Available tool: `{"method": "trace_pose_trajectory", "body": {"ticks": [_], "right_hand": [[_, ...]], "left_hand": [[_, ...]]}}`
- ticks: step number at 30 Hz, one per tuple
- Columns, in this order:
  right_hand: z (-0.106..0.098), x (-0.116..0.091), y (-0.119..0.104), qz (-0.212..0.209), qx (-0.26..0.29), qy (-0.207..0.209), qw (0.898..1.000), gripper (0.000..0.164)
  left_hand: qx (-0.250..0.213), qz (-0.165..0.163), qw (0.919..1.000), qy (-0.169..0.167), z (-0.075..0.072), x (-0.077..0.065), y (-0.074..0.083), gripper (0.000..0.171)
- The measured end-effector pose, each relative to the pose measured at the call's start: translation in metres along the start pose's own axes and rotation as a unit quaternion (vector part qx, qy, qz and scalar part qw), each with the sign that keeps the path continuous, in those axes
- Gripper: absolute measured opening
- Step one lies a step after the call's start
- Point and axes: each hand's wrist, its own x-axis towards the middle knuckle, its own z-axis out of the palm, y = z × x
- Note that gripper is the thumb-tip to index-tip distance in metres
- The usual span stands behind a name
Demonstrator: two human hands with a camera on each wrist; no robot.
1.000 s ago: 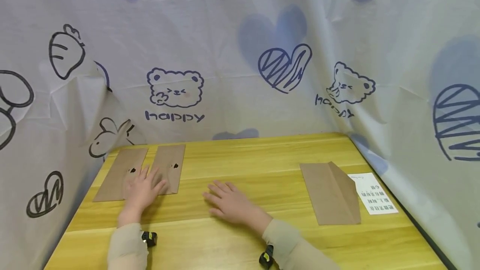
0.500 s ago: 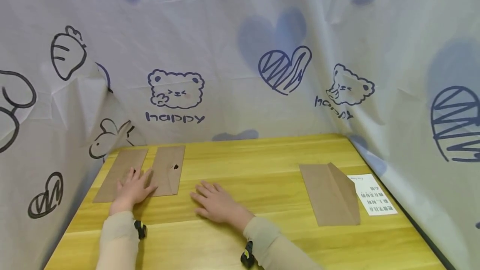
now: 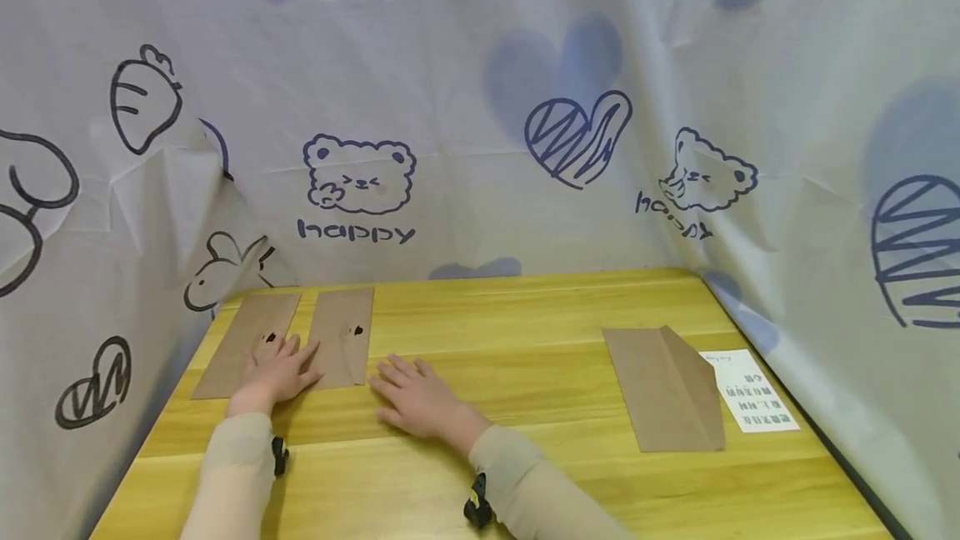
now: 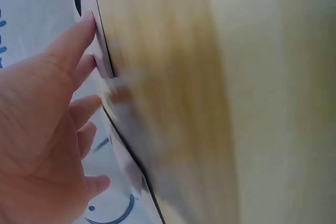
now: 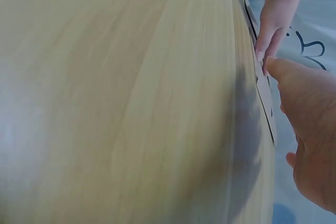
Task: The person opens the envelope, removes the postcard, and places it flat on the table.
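Two brown paper envelopes lie side by side at the far left of the table in the head view, the left envelope [image 3: 251, 327] and its neighbour [image 3: 337, 332], each with a small dark mark. My left hand [image 3: 274, 377] is over the lower part of the left envelope, fingers spread, thumb toward the second one. In the left wrist view that hand [image 4: 39, 129] shows its palm side and holds nothing. To the right of the second envelope, my right hand [image 3: 417, 401] is spread low over the bare wood, apart from both envelopes. Whether its fingertips touch the table is unclear.
At the table's right lies another brown envelope [image 3: 656, 394] with its pointed flap unfolded. A white printed card [image 3: 753, 394] is partly under that flap. A pale curtain [image 3: 465, 107] with drawings surrounds the yellow wooden table [image 3: 517, 323] at the back and sides.
My right hand has moved left toward the second envelope. My left hand has shifted slightly left over the left envelope, uncovering more of the second one. The envelopes and card stay in place.
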Motion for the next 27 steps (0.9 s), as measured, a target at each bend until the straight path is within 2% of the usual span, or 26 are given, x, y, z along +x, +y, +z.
{"method": "trace_pose_trajectory", "body": {"ticks": [6,14,22,27], "right_hand": [[0.002,0.006,-0.005,0.010,0.009,-0.014,1.000,0.058],[0.004,0.004,-0.007,0.025,0.004,-0.031,0.999,0.059],[0.011,-0.002,-0.002,0.025,-0.003,-0.035,0.999,0.058],[0.008,-0.011,0.004,0.025,0.003,-0.036,0.999,0.057]], "left_hand": [[0.031,0.001,0.9994,0.012,0.002,-0.002,0.009,0.067],[0.055,0.020,0.9978,0.031,0.007,-0.005,0.024,0.065],[0.032,0.044,0.9979,0.036,0.012,-0.012,0.044,0.064],[0.030,0.056,0.9972,0.038,0.015,-0.011,0.049,0.068]]}}
